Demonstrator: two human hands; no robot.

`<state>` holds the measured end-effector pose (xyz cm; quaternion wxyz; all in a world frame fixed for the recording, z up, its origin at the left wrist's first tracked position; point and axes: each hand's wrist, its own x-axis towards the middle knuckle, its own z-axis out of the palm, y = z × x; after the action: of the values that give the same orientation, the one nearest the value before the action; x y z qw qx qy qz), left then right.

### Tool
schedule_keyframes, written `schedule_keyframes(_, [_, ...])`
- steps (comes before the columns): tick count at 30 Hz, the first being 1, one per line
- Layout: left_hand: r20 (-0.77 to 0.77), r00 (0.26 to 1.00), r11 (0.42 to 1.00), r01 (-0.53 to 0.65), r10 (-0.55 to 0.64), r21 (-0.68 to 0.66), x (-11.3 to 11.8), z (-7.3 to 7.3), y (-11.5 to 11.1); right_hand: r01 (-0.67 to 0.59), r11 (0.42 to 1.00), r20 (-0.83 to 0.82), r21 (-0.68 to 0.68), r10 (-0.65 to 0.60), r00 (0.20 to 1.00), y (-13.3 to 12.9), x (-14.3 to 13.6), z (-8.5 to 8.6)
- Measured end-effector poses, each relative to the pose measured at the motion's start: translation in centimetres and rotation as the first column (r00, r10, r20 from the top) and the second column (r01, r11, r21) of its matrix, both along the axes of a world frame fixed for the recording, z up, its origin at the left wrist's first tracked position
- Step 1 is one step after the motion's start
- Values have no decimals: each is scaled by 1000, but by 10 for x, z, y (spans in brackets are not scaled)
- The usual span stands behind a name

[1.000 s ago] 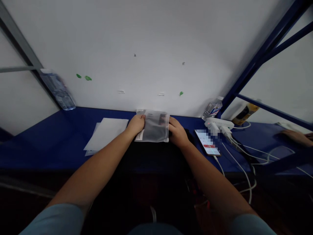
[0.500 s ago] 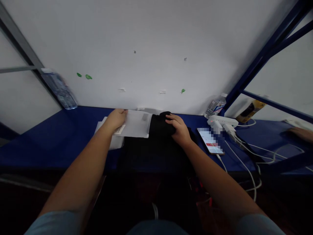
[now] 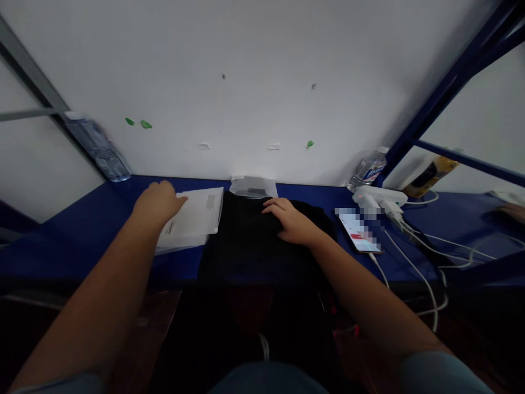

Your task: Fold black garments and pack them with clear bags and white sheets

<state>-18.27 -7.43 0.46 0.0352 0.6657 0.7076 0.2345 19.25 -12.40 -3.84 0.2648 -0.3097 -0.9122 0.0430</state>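
Note:
Black cloth lies spread on the blue table in front of me. My right hand rests on its upper right part, fingers apart. At the left, my left hand is at the left edge of a whitish zip bag, its thumb over the top face and its other fingers curled. This bag lies over more translucent bags and touches the cloth's left side. Another clear bag sits behind the cloth, against the wall.
A lit phone with a cable lies right of the cloth, near a white power strip. Bottles stand by the wall at left and right. Part of another person's hand shows at far right.
My left hand has moved left with the whitish bag, off the black cloth and onto the bags at the left. My right hand has shifted slightly left, and the cloth behind it lies flatter.

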Motion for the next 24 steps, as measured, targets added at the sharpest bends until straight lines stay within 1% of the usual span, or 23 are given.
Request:
schedule_keyframes(1, [-106, 991, 997, -79, 79, 0, 10, 2, -4, -8, 1000, 4, -9, 8, 1000, -1, 1, 2])
schedule_keyframes(2, [-172, 985, 999, -32, 30, -7, 22, 5, -9, -16, 1000, 10, -15, 16, 1000, -2, 3, 3])
schedule_keyframes(3, [-200, 975, 996, 92, -94, -21, 35, 6, -12, -21, 1000, 16, -18, 21, 1000, -3, 3, 5])
schedule_keyframes(4, [-183, 958, 975, 215, -220, -46, 48, 5, -15, -23, 1000, 24, -17, 23, 999, -4, 4, 6])
schedule_keyframes(5, [-149, 932, 944, 322, -330, -76, 60, 3, -16, -24, 1000, 30, -13, 24, 999, -4, 4, 7])
schedule_keyframes(6, [-108, 908, 912, 395, -406, -112, 69, -1, -16, -22, 1000, 34, -9, 23, 999, -4, 4, 7])
schedule_keyframes(8, [-47, 876, 871, 469, -479, -148, 82, -14, -14, -17, 1000, 26, 3, 17, 1000, -2, 5, 8])
schedule_keyframes(11, [-24, 867, 857, 488, -498, -169, 84, -34, -10, -13, 1000, -10, 19, 13, 1000, 0, 6, 7])
schedule_keyframes(13, [-36, 869, 854, 475, -493, -212, 81, -41, -9, -3, 1000, -57, 22, 4, 998, 1, 7, 6])
schedule_keyframes(15, [-50, 871, 853, 465, -489, -238, 79, -43, -10, 17, 999, -119, 27, -14, 993, 0, 6, 7])
schedule_keyframes(17, [-42, 868, 854, 478, -495, -207, 82, -42, -14, 39, 998, -175, 44, -30, 984, -1, 5, 7])
schedule_keyframes(19, [-32, 844, 836, 525, -536, -162, 88, -40, -18, 38, 998, -190, 57, -26, 981, -2, 4, 8])
schedule_keyframes(22, [-62, 783, 780, 605, -619, -158, 95, -41, -20, -9, 999, -107, 40, 13, 994, -4, 3, 6])
schedule_keyframes(24, [-78, 768, 768, 620, -636, -157, 96, -43, -19, -25, 1000, -9, 13, 25, 1000, -5, 2, 4])
